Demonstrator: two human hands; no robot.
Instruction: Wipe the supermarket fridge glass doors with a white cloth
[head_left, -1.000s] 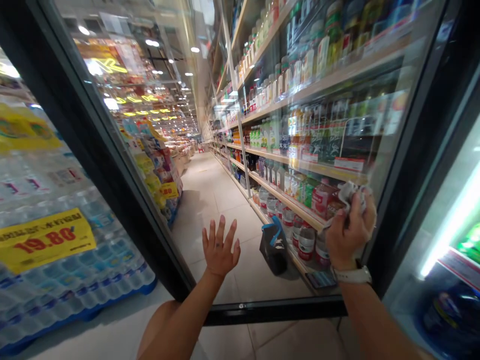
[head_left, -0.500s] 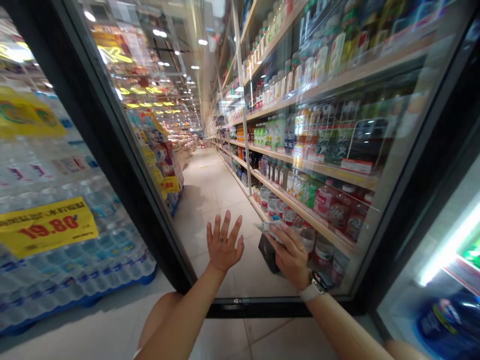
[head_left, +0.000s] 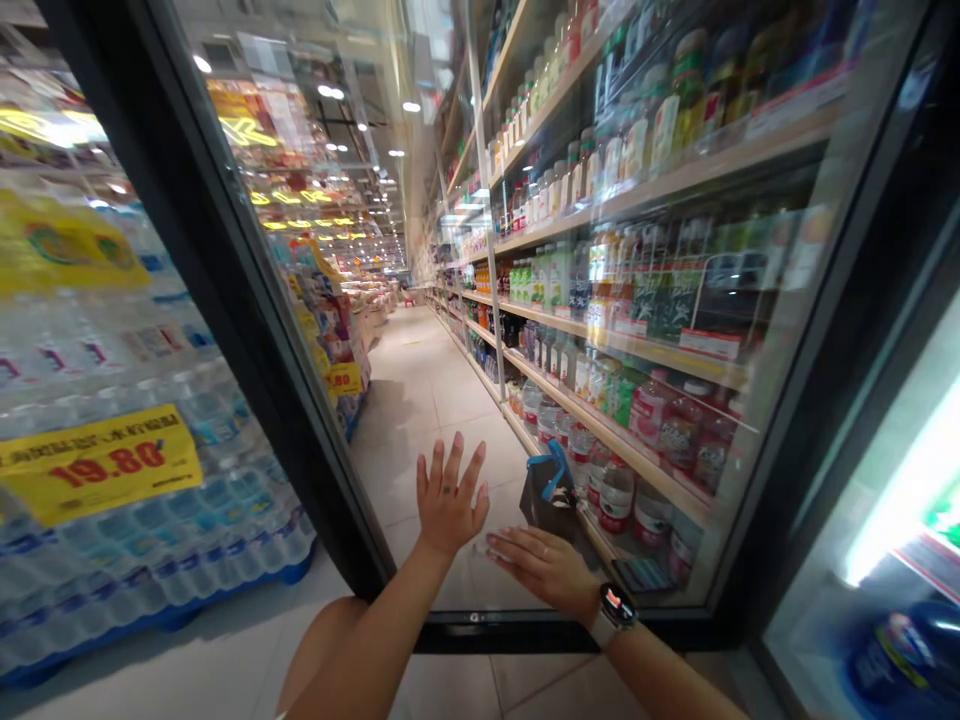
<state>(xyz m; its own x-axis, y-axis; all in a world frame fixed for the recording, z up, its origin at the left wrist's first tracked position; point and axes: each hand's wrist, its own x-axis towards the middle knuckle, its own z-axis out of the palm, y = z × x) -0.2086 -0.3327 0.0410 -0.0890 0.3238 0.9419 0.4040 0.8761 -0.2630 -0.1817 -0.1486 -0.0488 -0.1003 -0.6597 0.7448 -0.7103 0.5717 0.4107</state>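
My left hand (head_left: 450,500) lies open on the glass door (head_left: 397,470), fingers spread and a ring on one of them. To its right, low on the same pane, my right hand (head_left: 547,570) presses a white cloth (head_left: 483,546) to the glass; most of the cloth is hidden beneath the fingers. A smartwatch (head_left: 616,603) with a light strap is on my right wrist. Below both hands runs the door's black bottom frame (head_left: 525,632).
Behind the glass, a dark bin with a blue rim (head_left: 551,490) stands on the floor beside shelves of bottles (head_left: 652,400). Stacked water packs with a yellow price sign (head_left: 112,465) fill the left. A lit cooler interior (head_left: 892,510) is at right.
My right hand has swept the cloth from the pane's right side down and left, ending low near my left hand. The left hand stays in place on the glass.
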